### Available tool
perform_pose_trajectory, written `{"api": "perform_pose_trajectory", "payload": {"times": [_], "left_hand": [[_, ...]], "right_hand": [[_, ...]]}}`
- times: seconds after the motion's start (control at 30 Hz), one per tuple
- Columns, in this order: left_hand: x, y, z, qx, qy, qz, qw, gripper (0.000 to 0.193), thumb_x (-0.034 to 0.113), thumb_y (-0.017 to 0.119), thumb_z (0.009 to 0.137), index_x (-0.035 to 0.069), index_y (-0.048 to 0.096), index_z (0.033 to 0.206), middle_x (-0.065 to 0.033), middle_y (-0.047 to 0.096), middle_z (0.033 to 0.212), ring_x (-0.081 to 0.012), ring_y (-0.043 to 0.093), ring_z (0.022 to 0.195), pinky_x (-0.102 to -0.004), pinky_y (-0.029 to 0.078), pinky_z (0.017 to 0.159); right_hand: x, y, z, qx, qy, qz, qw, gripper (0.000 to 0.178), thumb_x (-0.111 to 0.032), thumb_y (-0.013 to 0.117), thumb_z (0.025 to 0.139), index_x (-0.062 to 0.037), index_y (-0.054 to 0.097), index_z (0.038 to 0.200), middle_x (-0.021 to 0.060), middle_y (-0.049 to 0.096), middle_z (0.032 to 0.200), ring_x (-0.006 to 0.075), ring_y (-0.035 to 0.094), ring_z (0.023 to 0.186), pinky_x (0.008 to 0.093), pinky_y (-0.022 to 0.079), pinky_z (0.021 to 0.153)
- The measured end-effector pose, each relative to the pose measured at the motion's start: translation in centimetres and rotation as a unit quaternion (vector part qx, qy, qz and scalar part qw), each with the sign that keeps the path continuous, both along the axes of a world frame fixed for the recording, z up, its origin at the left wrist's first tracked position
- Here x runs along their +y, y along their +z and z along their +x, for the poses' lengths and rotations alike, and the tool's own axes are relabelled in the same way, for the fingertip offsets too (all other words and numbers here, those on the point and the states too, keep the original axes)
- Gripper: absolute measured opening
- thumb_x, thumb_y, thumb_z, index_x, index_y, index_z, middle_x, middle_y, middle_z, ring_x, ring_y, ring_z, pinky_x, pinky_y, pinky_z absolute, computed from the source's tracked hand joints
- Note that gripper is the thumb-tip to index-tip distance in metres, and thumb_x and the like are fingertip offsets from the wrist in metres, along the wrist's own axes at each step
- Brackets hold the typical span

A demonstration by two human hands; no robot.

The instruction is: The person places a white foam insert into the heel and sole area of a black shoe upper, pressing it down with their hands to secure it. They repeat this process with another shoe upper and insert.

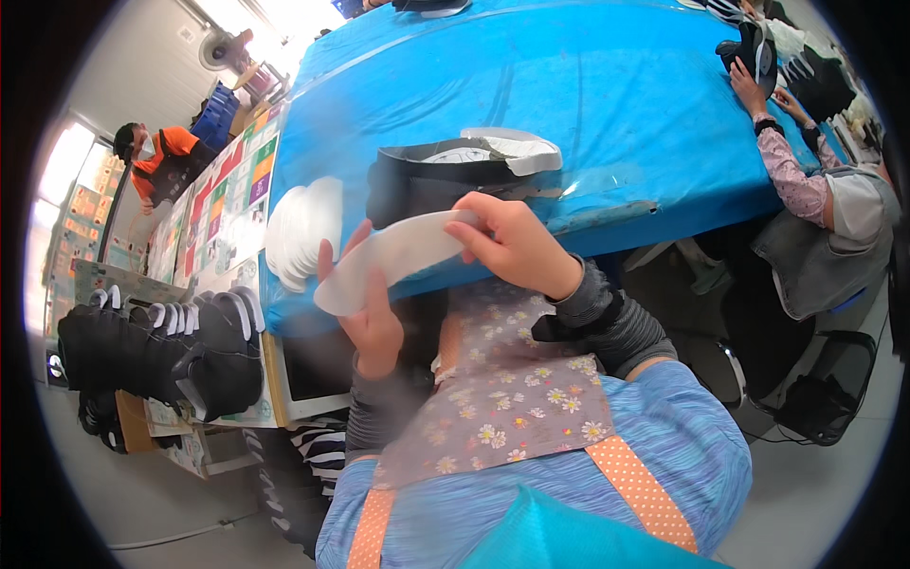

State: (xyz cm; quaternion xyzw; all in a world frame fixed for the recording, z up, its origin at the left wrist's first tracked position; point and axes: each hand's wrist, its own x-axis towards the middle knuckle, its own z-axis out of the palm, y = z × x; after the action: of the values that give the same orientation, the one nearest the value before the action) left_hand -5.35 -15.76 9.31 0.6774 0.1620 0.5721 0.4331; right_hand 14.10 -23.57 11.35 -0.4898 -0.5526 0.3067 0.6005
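Note:
Between my hands, over the table's near edge, a white insole [393, 254] is held at a slant. My right hand [517, 242] pinches its narrower end between thumb and fingers. The broad end rests in my left hand [373, 318], whose thumb and fingers lie around it. Just beyond my hands, a dark shoe upper [398, 180] lies on the table with white pieces [526, 152] in and against it; its lower part is hidden. Left of my hands stands a pile of white insoles [296, 237].
A blue sheet [616, 85] covers the table. Several black shoes [180, 346] stand packed at the left edge. Across on the right, a co-worker [825, 209] handles a black shoe [754, 57]; another person [161, 156] is at the far left. A black chair [825, 389] stands right.

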Motion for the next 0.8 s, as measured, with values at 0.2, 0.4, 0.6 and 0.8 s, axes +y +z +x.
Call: {"api": "perform_pose_trajectory", "payload": {"times": [0.2,0.4,0.6,0.8], "left_hand": [[0.5,0.2,0.5,0.093,0.09,0.048,0.99,0.049,0.003,0.038,0.102,0.004,0.025,0.149,-0.0217,0.044,0.147,-0.0307,0.049,0.13,-0.0397,0.049,0.102],[0.4,-1.0,0.8,0.249,0.18,0.238,0.922,0.052,0.005,0.055,0.095,0.011,0.039,0.145,-0.0199,0.037,0.148,-0.0353,0.051,0.126,-0.0413,0.05,0.098],[-0.2,-0.3,2.0,0.226,0.143,0.261,0.928,0.061,0.004,0.062,0.089,0.012,0.041,0.146,-0.0223,0.031,0.149,-0.041,0.048,0.128,-0.044,0.046,0.101],[-0.9,1.0,1.7,0.208,0.142,0.311,0.917,0.062,-0.005,0.057,0.086,0.012,0.043,0.144,-0.0231,0.03,0.148,-0.0422,0.044,0.131,-0.047,0.046,0.102]], "right_hand": [[0.2,1.8,-2.3,-0.136,-0.023,0.046,0.989,0.051,-0.044,0.078,0.082,0.001,0.059,0.096,0.0161,0.061,0.067,0.0309,0.063,0.061,0.0359,0.049,0.058],[0.5,0.2,-4.5,-0.21,-0.058,0.031,0.975,0.079,-0.064,0.079,0.07,0.0065,0.053,0.092,0.0212,0.061,0.067,0.0379,0.065,0.063,0.0394,0.052,0.057],[-0.2,1.7,-3.7,-0.208,-0.093,-0.044,0.973,0.073,-0.052,0.084,0.07,0.0046,0.056,0.105,0.017,0.067,0.078,0.0294,0.069,0.069,0.0353,0.055,0.063],[-0.9,2.0,-2.3,-0.199,-0.029,-0.034,0.979,0.087,-0.047,0.085,0.068,0.0053,0.046,0.126,0.0171,0.067,0.091,0.0284,0.068,0.084,0.036,0.054,0.076]]}}
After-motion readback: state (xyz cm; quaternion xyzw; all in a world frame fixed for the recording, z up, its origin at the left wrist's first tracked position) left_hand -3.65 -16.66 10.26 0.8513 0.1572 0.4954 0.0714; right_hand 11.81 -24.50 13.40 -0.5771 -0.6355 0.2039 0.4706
